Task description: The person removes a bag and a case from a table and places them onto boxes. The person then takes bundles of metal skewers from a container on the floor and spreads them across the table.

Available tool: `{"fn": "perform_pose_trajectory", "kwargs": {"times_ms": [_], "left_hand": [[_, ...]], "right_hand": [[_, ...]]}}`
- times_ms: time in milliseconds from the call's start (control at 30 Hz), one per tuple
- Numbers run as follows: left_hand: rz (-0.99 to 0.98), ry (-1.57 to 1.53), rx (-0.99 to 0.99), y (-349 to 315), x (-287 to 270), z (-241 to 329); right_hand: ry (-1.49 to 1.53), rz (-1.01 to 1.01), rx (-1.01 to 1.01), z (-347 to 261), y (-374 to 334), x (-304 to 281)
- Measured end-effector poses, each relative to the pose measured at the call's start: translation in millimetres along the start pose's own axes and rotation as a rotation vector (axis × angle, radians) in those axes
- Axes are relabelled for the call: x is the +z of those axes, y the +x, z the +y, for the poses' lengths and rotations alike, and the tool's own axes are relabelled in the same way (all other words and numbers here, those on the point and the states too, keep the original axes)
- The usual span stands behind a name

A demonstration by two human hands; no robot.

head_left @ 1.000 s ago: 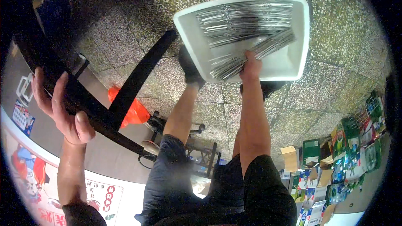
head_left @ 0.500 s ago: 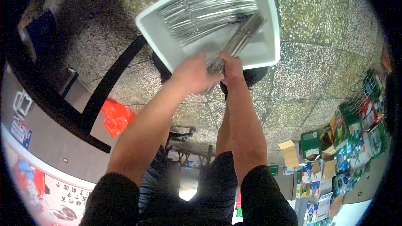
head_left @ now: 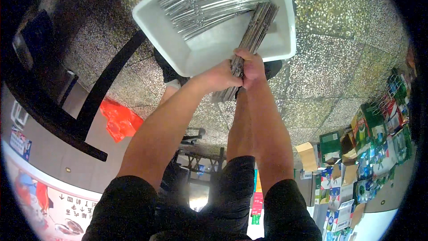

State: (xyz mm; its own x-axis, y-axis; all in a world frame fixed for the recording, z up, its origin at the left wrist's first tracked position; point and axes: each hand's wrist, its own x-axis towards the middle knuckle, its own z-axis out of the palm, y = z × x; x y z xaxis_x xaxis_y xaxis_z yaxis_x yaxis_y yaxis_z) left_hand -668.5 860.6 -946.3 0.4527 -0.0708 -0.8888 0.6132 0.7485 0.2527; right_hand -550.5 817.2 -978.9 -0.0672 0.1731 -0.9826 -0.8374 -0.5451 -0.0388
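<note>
So the big change here is the left hand (head_left: pixel 220 76). A second ago it was way off to the left, fingers spread, nowhere near anything. Half a second ago it was a blur coming in, and now it's right up against the bundle of thin metal sticks (head_left: pixel 257 27), thumb over the top. The right hand (head_left: pixel 253 66) had the bundle by itself back then; its grip is clenched around the sticks just to the right, with the hands touching or nearly so. Left grip looks closed on the bundle too, though I can't see where the fingers end up underneath.

The bundle has swung round as well. It was lying at a shallow slant across the white tub (head_left: pixel 198 58), and now it points much more near-to-far: far end over the tub's right side, near end poking out past the near rim. I'd say having two hands on it gives better control than one, and the stray ends should be easier to keep together.

The other pile of sticks (head_left: pixel 214 2) looks undisturbed, spread along the far side of the tub. Tub's on the speckled floor (head_left: pixel 327 67), with a red plastic bag (head_left: pixel 118 118) nearer and to the left.
</note>
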Motion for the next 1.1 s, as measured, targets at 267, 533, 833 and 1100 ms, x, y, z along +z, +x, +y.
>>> {"fn": "perform_pose_trajectory", "kwargs": {"times_ms": [267,533,833,1100], "left_hand": [[0.121,0.267,0.186,-18,13,-1],[0.232,0.492,-0.17,-77,48,17],[0.325,0.255,-0.289,-101,43,-39],[0.22,-0.023,-0.236,-92,4,-27]], "right_hand": [[-0.151,0.094,-0.1,4,-24,10],[0.13,-0.09,0.088,32,-65,-13],[-0.075,-0.122,0.224,65,-73,8],[0.002,-0.201,0.469,65,-42,31]]}}
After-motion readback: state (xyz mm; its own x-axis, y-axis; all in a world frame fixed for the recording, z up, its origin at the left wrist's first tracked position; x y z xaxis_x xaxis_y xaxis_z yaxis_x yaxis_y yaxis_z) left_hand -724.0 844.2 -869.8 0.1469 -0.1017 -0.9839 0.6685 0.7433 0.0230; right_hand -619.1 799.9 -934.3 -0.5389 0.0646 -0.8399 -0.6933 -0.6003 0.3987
